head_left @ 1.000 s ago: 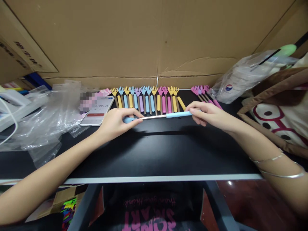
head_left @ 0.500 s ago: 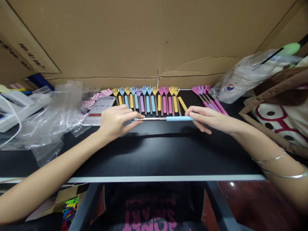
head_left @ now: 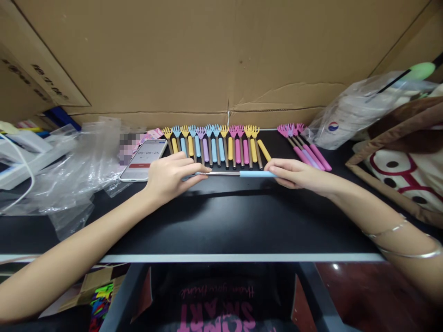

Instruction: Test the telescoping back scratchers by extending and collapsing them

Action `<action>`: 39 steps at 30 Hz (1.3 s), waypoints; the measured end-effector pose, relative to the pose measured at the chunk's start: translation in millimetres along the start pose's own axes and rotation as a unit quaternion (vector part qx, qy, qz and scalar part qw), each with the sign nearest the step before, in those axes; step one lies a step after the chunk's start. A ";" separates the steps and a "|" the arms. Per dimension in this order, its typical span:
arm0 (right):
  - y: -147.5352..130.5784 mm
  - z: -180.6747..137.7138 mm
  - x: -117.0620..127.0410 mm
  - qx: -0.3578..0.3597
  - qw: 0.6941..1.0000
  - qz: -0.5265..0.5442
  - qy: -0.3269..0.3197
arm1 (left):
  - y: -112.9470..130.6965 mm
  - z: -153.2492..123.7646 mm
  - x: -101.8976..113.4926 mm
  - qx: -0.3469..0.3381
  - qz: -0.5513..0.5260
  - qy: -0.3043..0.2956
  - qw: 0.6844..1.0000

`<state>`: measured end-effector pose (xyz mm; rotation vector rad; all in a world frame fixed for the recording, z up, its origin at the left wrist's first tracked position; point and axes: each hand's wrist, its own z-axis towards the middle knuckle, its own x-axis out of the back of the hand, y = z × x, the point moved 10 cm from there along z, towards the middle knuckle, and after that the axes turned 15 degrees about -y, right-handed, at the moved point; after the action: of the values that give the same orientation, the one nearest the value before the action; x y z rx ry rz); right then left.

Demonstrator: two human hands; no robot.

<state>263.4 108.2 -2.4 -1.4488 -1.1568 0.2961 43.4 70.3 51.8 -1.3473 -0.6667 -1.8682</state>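
A back scratcher with a blue handle [head_left: 255,174] and a metal rod lies level between my two hands, above the black table. My left hand [head_left: 175,174] pinches its head end, and the fingers hide most of the blue claw. The far end of the handle is gripped by my right hand [head_left: 296,174], fingers curled round it. Behind them is a row of several back scratchers [head_left: 214,145] in yellow, blue, purple and pink, their claws towards the cardboard. To the right lies a group of pink and purple back scratchers [head_left: 306,147].
A phone [head_left: 145,159] showing a timer lies left of the row, beside clear plastic bags [head_left: 79,168]. At the right stand a bagged cup [head_left: 341,124] and a brown-edged cloth bag [head_left: 398,166]. Cardboard [head_left: 155,55] walls the back; the table's pale front edge [head_left: 235,257] runs below.
The fingers of my right hand have closed further round the blue handle; its lower fingers were spread before. My left hand keeps its pinch. The whole view has shifted slightly.
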 end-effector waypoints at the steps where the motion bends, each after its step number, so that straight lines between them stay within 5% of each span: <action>1: 0.4 0.6 -0.3 0.001 1.000 0.003 0.000 | -0.7 0.2 -0.8 0.000 -0.008 -0.001 1.000; 11: -8.0 -3.1 11.7 0.028 0.996 -0.024 0.084 | -9.6 0.0 -3.1 0.015 -0.068 0.001 0.998; 22: -40.0 -21.4 14.6 0.039 0.946 -0.273 0.170 | -19.9 3.6 -16.1 0.035 -0.234 -0.039 0.971; 28: -44.9 -28.6 15.7 0.035 0.927 -0.316 0.198 | -21.8 5.7 -21.6 0.048 -0.295 -0.082 0.951; 35: -45.8 -25.5 12.2 0.023 0.921 -0.320 0.220 | -20.2 4.6 -53.7 0.085 -0.229 -0.218 0.945; 39: -46.5 -25.6 12.2 0.026 0.924 -0.309 0.225 | -6.7 4.7 -50.7 0.058 -0.153 -0.205 0.965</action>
<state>266.4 93.0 49.8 -0.9626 -1.1416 -0.4258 50.2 90.9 5.3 -1.6423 -1.2365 -1.7557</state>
